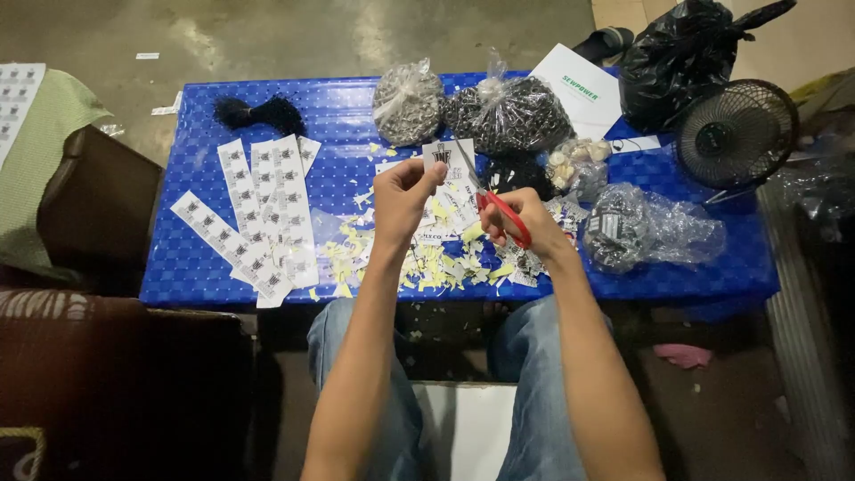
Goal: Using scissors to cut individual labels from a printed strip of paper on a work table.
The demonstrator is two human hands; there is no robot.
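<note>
Far left sat a dark brown seat (98,200) with a green cloth (40,151) over it, off the table. The low blue table (347,116) carried strips of printed labels (258,209) laid out on its left part, long axes running roughly away from the person, and a black thread bundle (258,113) behind them. Centre: the left hand (403,191) was raised over the table, fingers pinched narrow on a small printed label card (448,154), held upright above the fingertips. Under both hands lay a heap of yellow and white paper offcuts (427,258). Just right of the card, the right hand (521,218) was closed through the red handles of the scissors (494,203); the blades pointed up and left toward the card, long axis diagonal, tip touching or just beside the card's right edge; blade opening too small to tell. The card lay up-left of the right-hand fingers, and the left hand was the nearer one, already gripping it. Behind: clear bags of small metal parts (408,102) and dark parts (517,111), and a white sheet (579,89). Right: a crumpled clear plastic bag (659,232), black bin bag (686,58), small black fan (737,134).
</note>
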